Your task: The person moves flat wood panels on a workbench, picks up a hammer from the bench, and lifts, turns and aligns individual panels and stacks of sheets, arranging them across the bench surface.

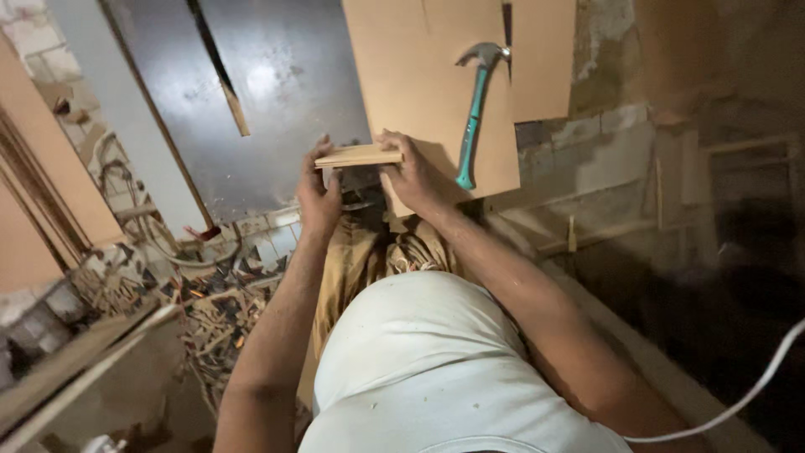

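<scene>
Both my hands hold a small flat wooden piece (359, 156) level in front of me, seen edge-on. My left hand (318, 195) grips its left end and my right hand (412, 174) grips its right end. The piece hovers at the near edge of a tan plywood sheet (411, 75) that lies on a dark glossy board (277, 92). A claw hammer with a teal handle (473, 109) rests on the plywood just right of my right hand, its head pointing away.
A thin wooden strip (231, 96) lies on the dark board. Wood scraps and offcuts (214, 310) litter the floor at the left, beside stacked boards (50, 168). A rough brick and plaster wall (604, 151) rises at the right. A white cable (746, 394) crosses the lower right.
</scene>
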Available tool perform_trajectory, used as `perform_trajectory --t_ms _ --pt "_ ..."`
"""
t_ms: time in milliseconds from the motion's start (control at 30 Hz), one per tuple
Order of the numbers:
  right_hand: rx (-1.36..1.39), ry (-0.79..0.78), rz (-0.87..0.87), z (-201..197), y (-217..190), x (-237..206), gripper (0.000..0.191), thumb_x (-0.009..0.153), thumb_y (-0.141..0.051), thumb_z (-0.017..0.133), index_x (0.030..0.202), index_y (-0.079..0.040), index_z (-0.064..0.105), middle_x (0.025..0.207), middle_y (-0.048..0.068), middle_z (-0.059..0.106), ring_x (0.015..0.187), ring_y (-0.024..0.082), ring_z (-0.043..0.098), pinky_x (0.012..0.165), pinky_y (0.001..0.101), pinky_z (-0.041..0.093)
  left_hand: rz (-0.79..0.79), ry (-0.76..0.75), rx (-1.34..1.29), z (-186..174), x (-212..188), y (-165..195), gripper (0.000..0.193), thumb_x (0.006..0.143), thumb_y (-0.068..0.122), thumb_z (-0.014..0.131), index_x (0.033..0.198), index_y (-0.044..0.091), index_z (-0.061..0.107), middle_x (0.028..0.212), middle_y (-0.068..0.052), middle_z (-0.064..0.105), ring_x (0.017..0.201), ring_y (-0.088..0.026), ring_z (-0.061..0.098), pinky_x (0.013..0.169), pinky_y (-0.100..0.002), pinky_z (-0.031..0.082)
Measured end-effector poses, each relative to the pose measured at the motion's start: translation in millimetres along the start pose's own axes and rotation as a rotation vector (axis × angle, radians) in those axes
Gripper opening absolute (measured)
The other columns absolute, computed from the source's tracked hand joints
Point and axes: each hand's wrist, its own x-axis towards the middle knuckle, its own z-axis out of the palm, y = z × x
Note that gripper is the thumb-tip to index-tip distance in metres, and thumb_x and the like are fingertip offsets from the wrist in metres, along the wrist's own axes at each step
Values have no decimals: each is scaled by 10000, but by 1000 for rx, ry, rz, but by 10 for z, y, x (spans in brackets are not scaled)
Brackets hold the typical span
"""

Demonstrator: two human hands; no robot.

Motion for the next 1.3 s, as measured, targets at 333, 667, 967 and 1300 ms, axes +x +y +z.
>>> perform_trajectory --t_ms 333,667,967,1300 --pt "-208 39 164 -497 -175 -45 341 954 -79 710 1259 -93 559 1121 131 716 1044 313 689 900 427 554 -78 -72 -109 503 68 46 515 1066 -62 538 1563 20 430 1558 -159 531 1437 -241 525 1203 -375 433" --pt "689 1240 533 -1220 352 -1109 744 918 -161 728 1520 -128 292 1374 125 554 1206 269 584 946 421 560 -166 -316 -40 479 -83 169 599 1007 84 710 1519 -35 423 1483 -216 548 1359 -271 556 1112 -387 465" --pt "472 1203 860 -2056 562 -1574 820 907 -222 809 1540 -194 289 1404 81 536 1205 220 579 995 364 533 -389 -339 27 667 -218 -36 534 864 146 783 1303 -30 533 1110 -160 725 1005 -234 709 870 -350 583" --pt "-585 359 464 -1435 115 -89 587 837 -450 837 1214 -66 603 1135 175 639 997 345 652 803 476 529 -697 -65 31 955 -74 227 592 847 373 826 1180 -50 578 1012 -117 680 866 -185 655 741 -362 571"
